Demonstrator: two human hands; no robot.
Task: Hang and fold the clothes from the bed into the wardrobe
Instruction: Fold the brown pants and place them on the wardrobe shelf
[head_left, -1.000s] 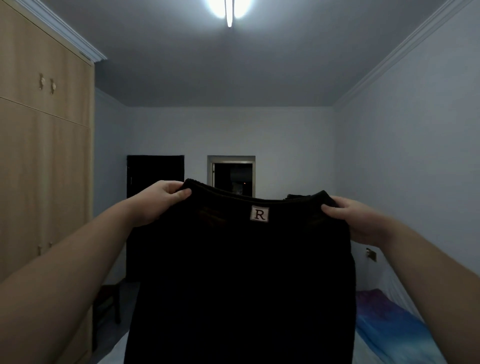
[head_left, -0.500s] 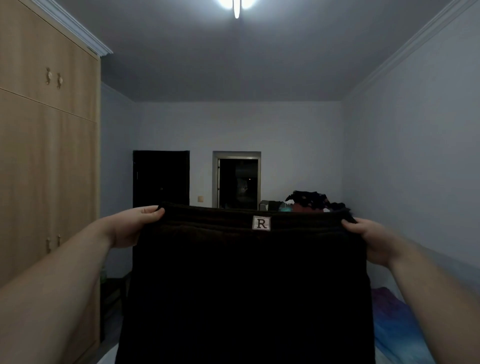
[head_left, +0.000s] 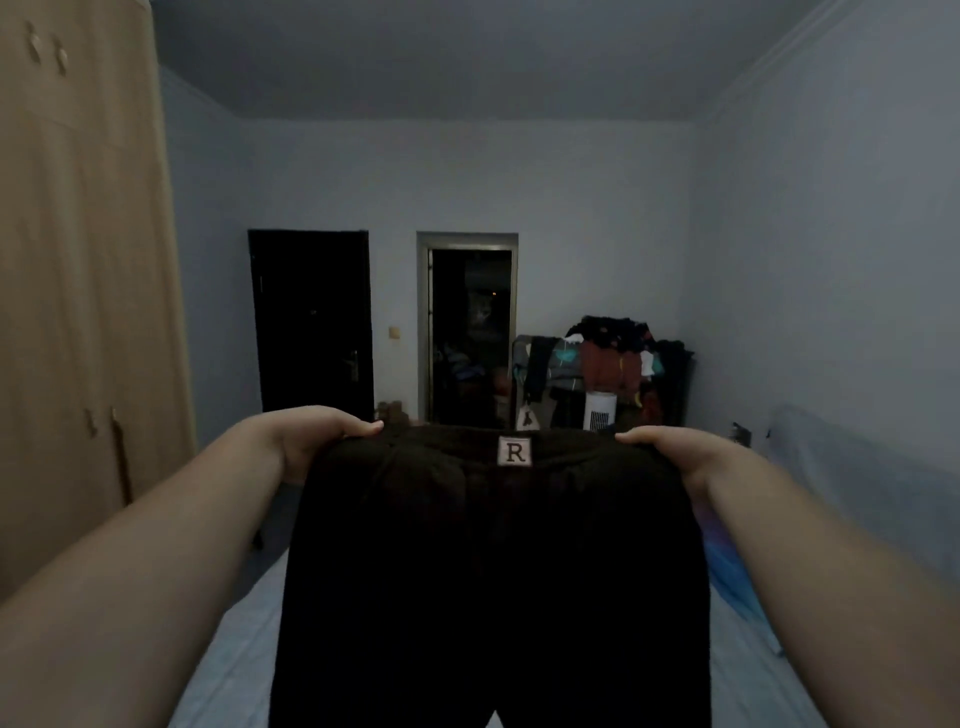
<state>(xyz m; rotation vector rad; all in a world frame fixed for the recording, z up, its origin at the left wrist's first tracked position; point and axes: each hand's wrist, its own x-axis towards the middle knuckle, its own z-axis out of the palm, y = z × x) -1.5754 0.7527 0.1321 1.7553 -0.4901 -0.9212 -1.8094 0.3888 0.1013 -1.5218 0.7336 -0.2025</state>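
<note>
A pair of black trousers (head_left: 488, 582) with a small white "R" label at the waistband hangs in front of me, its legs dropping out of the bottom of the view. My left hand (head_left: 317, 441) grips the waistband's left corner and my right hand (head_left: 675, 452) grips its right corner, holding the waist stretched flat above the bed (head_left: 234, 639). The wooden wardrobe (head_left: 78, 291) stands along the left wall with its doors closed.
A rack piled with dark and coloured clothes (head_left: 608, 364) stands at the far wall, with a white appliance (head_left: 600, 410) below it. A black door (head_left: 311, 322) and an open dark doorway (head_left: 470, 332) are behind. A blue patterned cloth (head_left: 727, 571) lies on the bed's right side.
The trousers and both hands have come down lower in view, and my head has tipped down, so the ceiling light is out of frame and the far clothes rack shows.
</note>
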